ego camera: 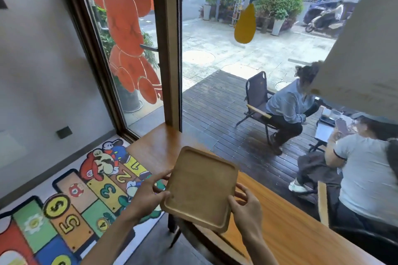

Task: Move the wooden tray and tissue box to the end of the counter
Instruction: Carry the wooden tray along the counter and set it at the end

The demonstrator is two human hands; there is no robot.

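The wooden tray [200,189] is a flat rectangle with rounded corners and a raised rim, held just above the wooden counter [159,146] near its left edge. My left hand [148,193] grips the tray's left rim with thumb on top. On the near right corner, my right hand [245,206] holds the rim. The counter runs along the window and ends at the window frame, just beyond the tray. No tissue box is in view.
A dark stool [193,236] stands under the counter below the tray. A colourful number-game rug [71,200] covers the floor at left. Outside the glass, two people sit on a dark deck [215,109]. A pale lampshade [361,49] hangs at upper right.
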